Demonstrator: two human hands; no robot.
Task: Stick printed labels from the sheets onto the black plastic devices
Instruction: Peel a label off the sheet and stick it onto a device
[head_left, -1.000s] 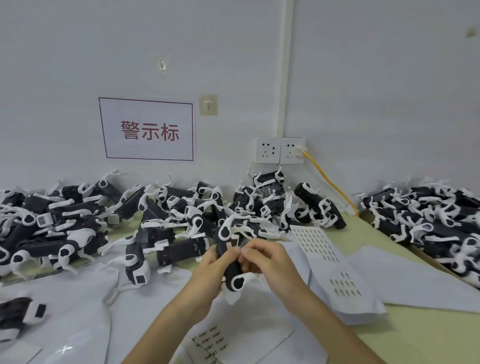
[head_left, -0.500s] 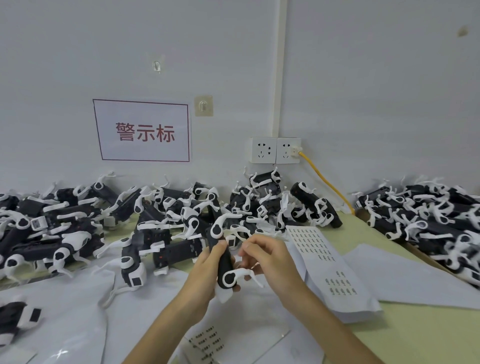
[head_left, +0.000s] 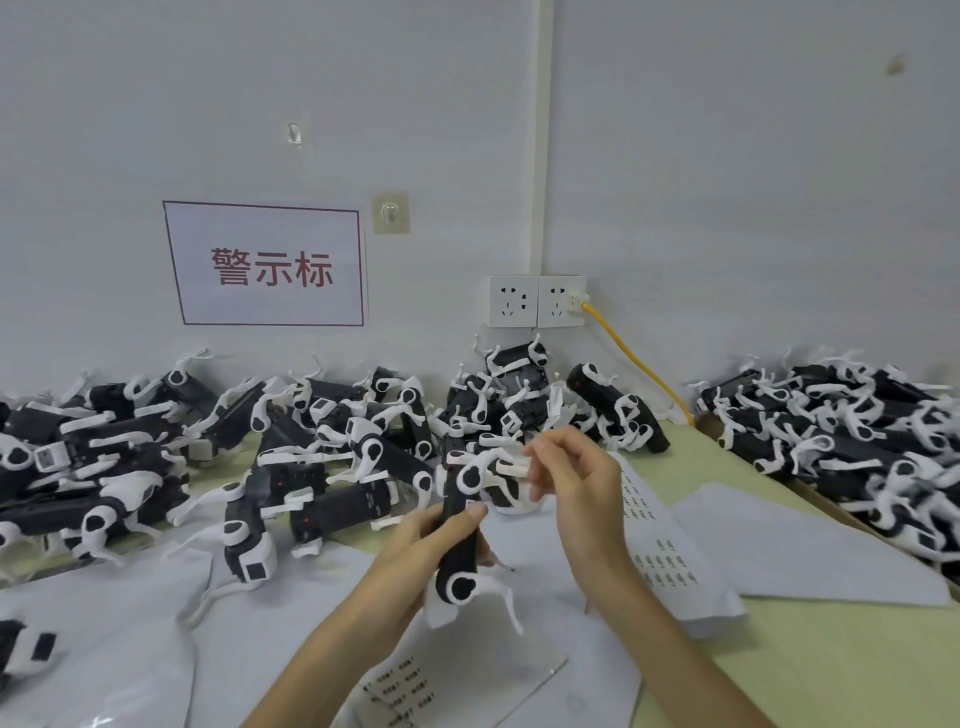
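A white wall (head_left: 727, 182) carries a red-lettered sign (head_left: 270, 265) and a double socket (head_left: 537, 301) with a yellow cable (head_left: 639, 364) plugged in. Below it lies a pale green tabletop (head_left: 831, 665). Black-and-white devices are heaped along its back edge (head_left: 311, 431) and in a second pile at its right edge (head_left: 857, 431). The device being worked on (head_left: 460, 540) is held above the papers at the middle of the near edge, tilted almost upright with its round white end low. The left hand (head_left: 421, 551) grips its black body, thumb across the front. The right hand (head_left: 582, 488) is raised just right of the device's upper end, fingers curled and thumb and forefinger tips close together by its white arm; whether they pinch anything cannot be told. One label sheet (head_left: 660, 545) lies under the right hand and another (head_left: 400, 691) lies below the left wrist.
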